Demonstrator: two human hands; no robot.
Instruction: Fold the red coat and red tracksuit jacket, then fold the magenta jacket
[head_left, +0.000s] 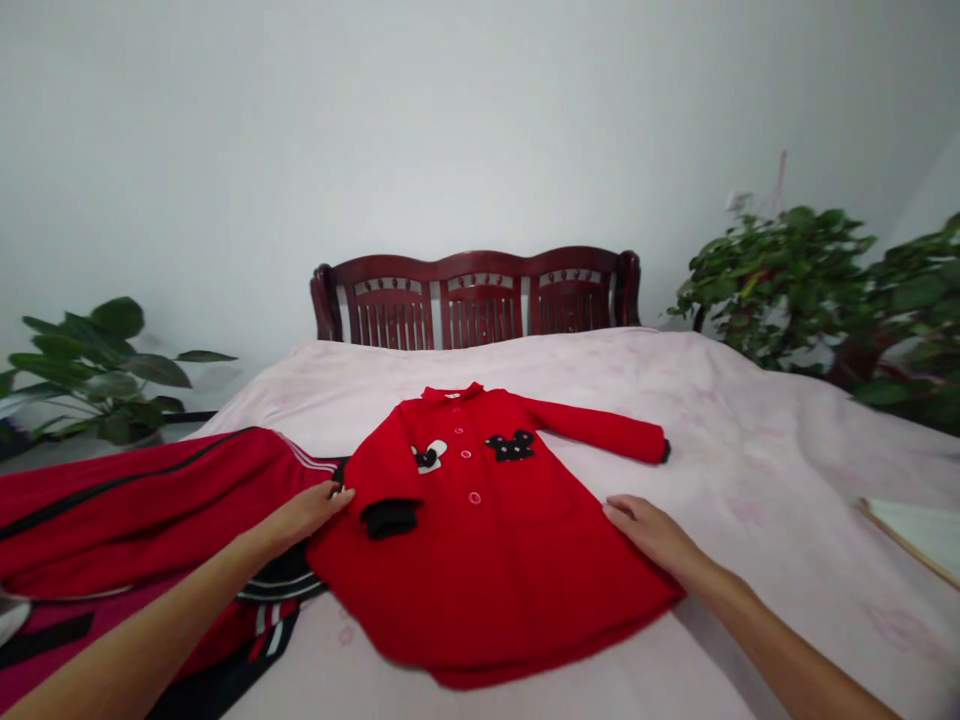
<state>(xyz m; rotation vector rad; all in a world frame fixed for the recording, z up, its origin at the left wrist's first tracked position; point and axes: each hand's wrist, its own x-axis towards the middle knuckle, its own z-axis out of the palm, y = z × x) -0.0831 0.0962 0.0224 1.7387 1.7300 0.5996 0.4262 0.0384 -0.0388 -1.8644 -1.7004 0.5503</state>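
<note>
A red button-up coat (525,560) lies front side up, its collar pointing toward the headboard. Black mouse-head patches with white dots and several round buttons show on its chest. The sleeve on the left is folded across the front, its black cuff (391,518) near the middle; the other sleeve (607,430) stretches out to the right. At the coat's left side, my left hand (315,510) pinches the edge of the cloth. My right hand (656,535) is closed on the opposite edge, below the outstretched sleeve. The fingertips under the cloth are partly hidden.
Red, magenta and black garments (187,500) are heaped to the left, against the coat. Beneath everything spreads a pale pink sheet (750,500). A dark wooden headboard (480,300) stands behind. Leafy plants (780,280) flank the bed, and a white, wood-edged object (915,535) lies far right.
</note>
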